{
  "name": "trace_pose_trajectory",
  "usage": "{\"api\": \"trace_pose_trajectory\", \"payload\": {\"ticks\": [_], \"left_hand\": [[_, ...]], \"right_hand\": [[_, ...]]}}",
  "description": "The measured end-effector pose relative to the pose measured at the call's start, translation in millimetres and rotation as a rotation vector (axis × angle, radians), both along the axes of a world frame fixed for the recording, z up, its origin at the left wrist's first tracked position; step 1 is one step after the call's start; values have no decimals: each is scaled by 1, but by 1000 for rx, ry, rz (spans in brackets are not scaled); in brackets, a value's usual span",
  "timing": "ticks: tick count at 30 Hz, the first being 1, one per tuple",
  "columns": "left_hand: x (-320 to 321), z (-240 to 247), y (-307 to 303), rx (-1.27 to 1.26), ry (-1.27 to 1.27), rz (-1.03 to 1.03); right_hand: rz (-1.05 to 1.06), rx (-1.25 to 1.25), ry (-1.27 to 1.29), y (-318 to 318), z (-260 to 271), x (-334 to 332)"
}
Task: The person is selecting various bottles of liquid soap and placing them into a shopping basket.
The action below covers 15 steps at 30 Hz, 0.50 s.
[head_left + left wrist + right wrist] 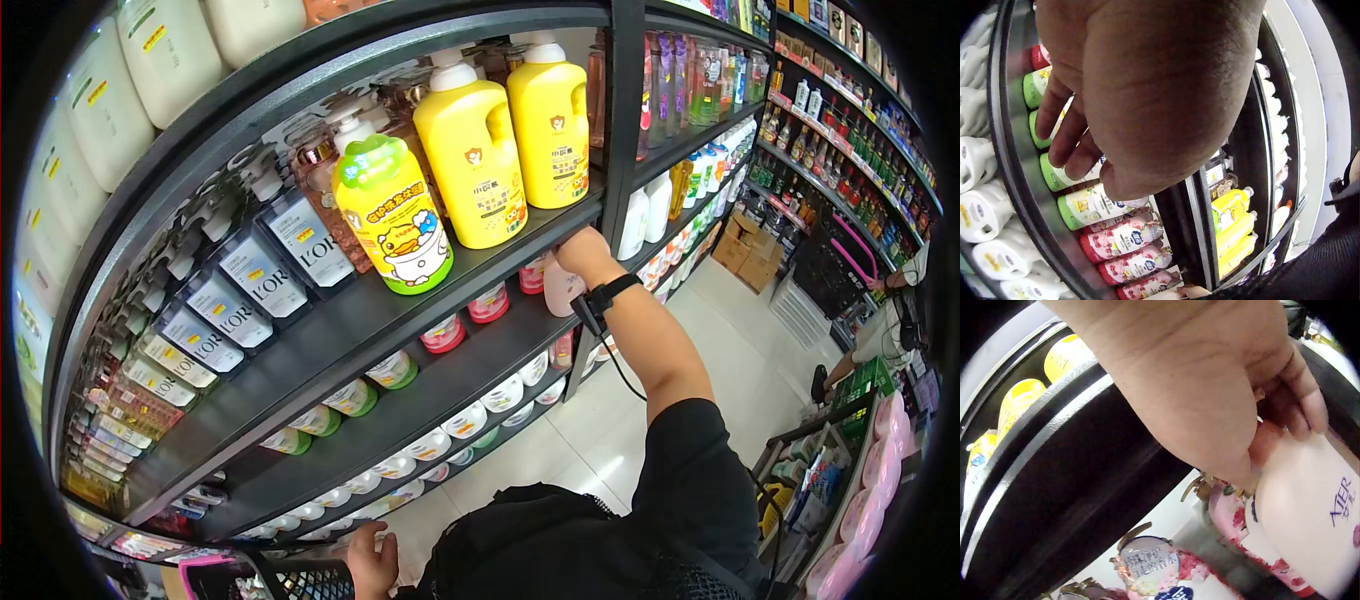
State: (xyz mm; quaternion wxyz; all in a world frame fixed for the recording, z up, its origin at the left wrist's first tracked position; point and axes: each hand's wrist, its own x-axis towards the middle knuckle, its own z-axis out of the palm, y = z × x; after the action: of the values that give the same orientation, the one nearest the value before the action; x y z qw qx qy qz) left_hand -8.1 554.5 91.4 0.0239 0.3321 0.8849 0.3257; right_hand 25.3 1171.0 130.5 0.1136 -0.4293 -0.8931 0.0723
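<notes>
My right hand [588,258] reaches under the edge of the upper shelf and grips a pale pink bottle [562,290] by its top. In the right wrist view, fingers and thumb close round the neck of this bottle [1310,506], which stands tilted in that view with dark lettering on its front. Pink-and-white bottles with floral labels [1154,565] are beside it. Low by the shelving, my left hand [372,562] hangs with loosely bent fingers and holds nothing. In the left wrist view its palm [1160,94] covers part of a row of green-based bottles [1082,206].
Large yellow pump bottles [470,165] stand on the shelf above, beside a yellow-green duck bottle [395,220]. A black basket [315,580] is near my left hand. Cardboard boxes [748,250] and a person's arm [905,275] are across the aisle.
</notes>
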Motion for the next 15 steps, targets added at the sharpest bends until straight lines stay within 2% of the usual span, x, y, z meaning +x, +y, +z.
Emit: {"api": "trace_pose_trajectory", "payload": {"ticks": [1, 5, 9, 15], "left_hand": [[-2, -5, -3, 13, 28, -15], [-6, -19, -14, 34, 63, -20], [-4, -20, -14, 24, 22, 10], [-11, -30, -11, 83, 26, -58]], "right_hand": [[16, -22, -87, 4, 2, -1], [35, 74, -103, 38, -22, -14], [42, 66, -148, 17, 1, -5], [130, 62, -50, -22, 12, 10]]}}
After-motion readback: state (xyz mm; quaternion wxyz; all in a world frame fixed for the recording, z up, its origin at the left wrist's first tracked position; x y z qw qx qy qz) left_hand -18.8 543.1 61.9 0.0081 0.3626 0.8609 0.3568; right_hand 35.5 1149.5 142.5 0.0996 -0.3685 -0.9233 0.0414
